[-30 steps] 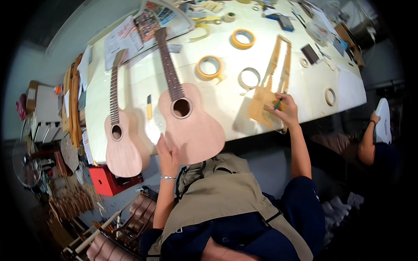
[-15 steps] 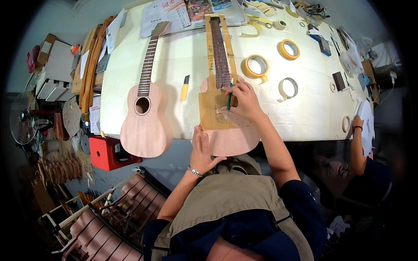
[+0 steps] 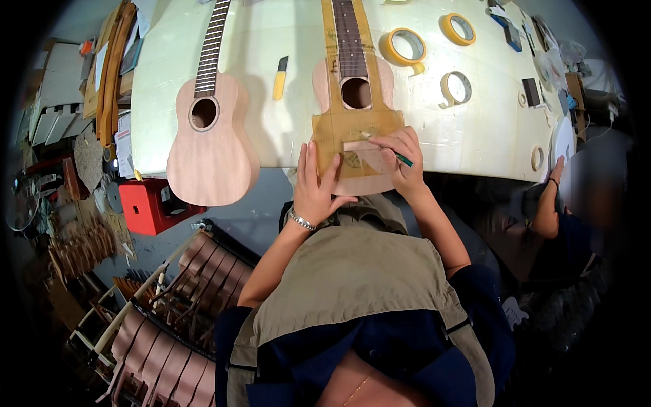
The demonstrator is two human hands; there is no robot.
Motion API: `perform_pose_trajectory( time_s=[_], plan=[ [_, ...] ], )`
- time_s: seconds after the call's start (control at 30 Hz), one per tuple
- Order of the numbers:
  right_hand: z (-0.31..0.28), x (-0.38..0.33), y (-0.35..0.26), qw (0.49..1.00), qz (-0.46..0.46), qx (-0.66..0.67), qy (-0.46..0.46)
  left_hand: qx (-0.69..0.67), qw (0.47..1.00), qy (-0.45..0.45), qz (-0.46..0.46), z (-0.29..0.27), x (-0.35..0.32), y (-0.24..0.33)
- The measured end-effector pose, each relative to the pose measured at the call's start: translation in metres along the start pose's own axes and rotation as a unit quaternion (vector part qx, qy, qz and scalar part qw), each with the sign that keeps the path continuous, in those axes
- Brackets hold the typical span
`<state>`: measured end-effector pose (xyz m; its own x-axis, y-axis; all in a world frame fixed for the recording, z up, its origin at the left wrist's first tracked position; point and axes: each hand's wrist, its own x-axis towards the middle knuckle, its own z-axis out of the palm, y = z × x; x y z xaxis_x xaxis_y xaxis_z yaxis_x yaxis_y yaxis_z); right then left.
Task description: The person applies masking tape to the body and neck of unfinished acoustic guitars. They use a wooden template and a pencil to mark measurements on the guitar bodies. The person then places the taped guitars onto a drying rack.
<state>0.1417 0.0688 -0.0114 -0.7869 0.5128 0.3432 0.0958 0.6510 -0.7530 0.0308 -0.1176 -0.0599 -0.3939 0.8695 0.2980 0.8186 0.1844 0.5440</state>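
In front of me a small unfinished ukulele [image 3: 351, 186] lies face up, its neck pointing away. A flat amber template [image 3: 325, 132] covers part of its top, with long arms running along both sides of the fretboard [image 3: 348, 42]. My left hand [image 3: 316, 188] rests with fingers stretched over the template's left lower part and the body's edge. A green pencil [image 3: 403, 159] is pinched in my right hand [image 3: 407, 166], slanting with its tip at the upper edge of a cut-out in the template, below the soundhole [image 3: 356, 93].
A second bare ukulele [image 3: 213, 159] lies to the left, with a yellow cutter knife [image 3: 279, 79] between the two. Tape rolls [image 3: 405, 46] sit on the right of the pale table [image 3: 285, 129]. A red stool [image 3: 141, 207] stands at the left, and another person's arm [image 3: 548, 203] is at the right.
My right hand has brought the pencil from beside the soundhole down to the cut-out, uncovering the hole. My left hand's fingers have spread further onto the template. The view has tilted nearer to me.
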Motion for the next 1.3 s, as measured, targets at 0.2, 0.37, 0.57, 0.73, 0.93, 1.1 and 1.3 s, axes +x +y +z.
perform_pose_trajectory(
  time_s=[0.2,0.37,0.57,0.73,0.93,1.1,1.3],
  plan=[
    [0.017,0.004,-0.009,0.987,-0.119,-0.108,-0.009,-0.008,1.000,-0.005,0.005,0.000,0.001,0.000],
    [-0.004,0.004,0.003,0.974,-0.084,-0.205,-0.039,-0.006,1.000,0.006,0.008,0.002,0.000,0.000],
    [0.010,0.016,-0.005,0.994,0.038,-0.064,-0.086,-0.006,1.000,0.007,0.005,0.003,0.000,0.001],
    [-0.001,0.010,0.016,0.984,0.065,-0.086,0.140,-0.006,1.000,0.004,0.008,-0.002,0.000,-0.001],
    [0.003,0.014,0.036,0.974,0.179,-0.068,0.121,-0.078,0.989,-0.123,-0.024,-0.054,0.006,-0.013],
    [0.019,0.048,-0.039,0.896,0.249,0.302,0.208,0.020,0.998,0.033,-0.040,-0.154,-0.015,-0.119],
    [0.177,0.085,-0.077,0.863,0.234,0.398,0.204,-0.042,0.994,0.006,-0.103,-0.199,-0.058,-0.219]
  ],
)
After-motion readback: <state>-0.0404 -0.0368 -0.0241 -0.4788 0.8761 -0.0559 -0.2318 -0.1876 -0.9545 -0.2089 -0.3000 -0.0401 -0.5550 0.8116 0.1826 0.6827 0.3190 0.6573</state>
